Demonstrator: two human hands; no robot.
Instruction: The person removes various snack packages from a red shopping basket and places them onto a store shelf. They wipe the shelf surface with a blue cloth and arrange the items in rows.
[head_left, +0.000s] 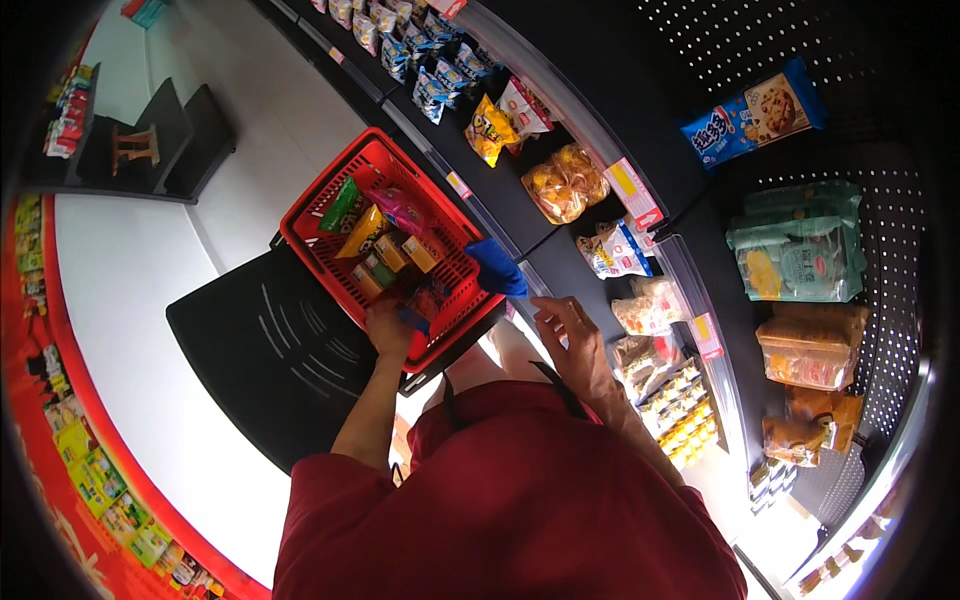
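Before me a red plastic shopping basket stands tilted in view. Inside lie a green snack bag, a yellow snack bag, a pink packet and several small boxes. My left hand reaches over the basket's near left side, its fingertips down among the contents. Beside it is a small blue and red item; whether the hand grips it is unclear. A soft dark blue item lies at the right rim. My right hand hovers by the shelf edge, fingers loosely bent and apart, holding nothing.
A black stand or platform is left of the basket. Along the right runs a black shelf with bread, snack bags and price tags. Higher shelving holds a blue cookie packet. Red-edged shelving curves at far left.
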